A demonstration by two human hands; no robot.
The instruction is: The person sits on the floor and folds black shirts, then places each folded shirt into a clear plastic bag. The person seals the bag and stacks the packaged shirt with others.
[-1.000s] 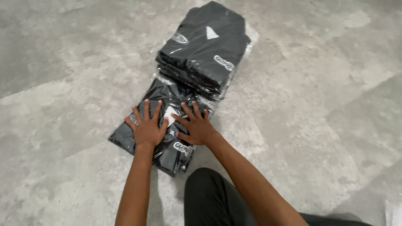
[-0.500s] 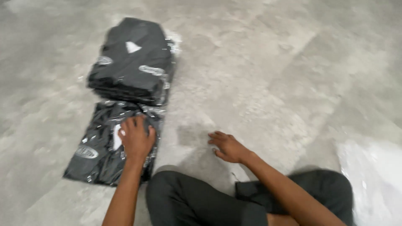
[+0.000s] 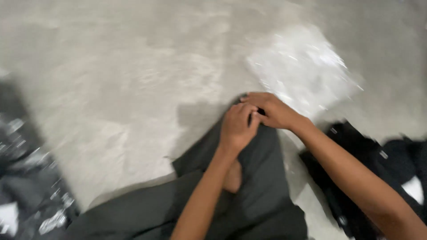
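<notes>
Floor (image 3: 133, 80): grey concrete, blurred by camera motion, filling most of the view.
Dark trouser leg (image 3: 249, 186): the person's own bent leg, long axis running from the lower left up to the knee where both hands meet.
Clear plastic bags (image 3: 307, 66): a shiny pile on the floor just beyond the hands, up and to the right of the fingers; the right hand lies nearer to it.
Black garments (image 3: 391, 169): lying right of the right forearm (a white patch shows at the edge).
Bagged black garments (image 3: 26, 195): at the far left, well apart from both hands.
Right hand (image 3: 273, 111): fingers curled toward the left hand, touching it; what they pinch I cannot tell.
Left hand (image 3: 235, 129): fingers bent and pressed together on the knee.
</notes>
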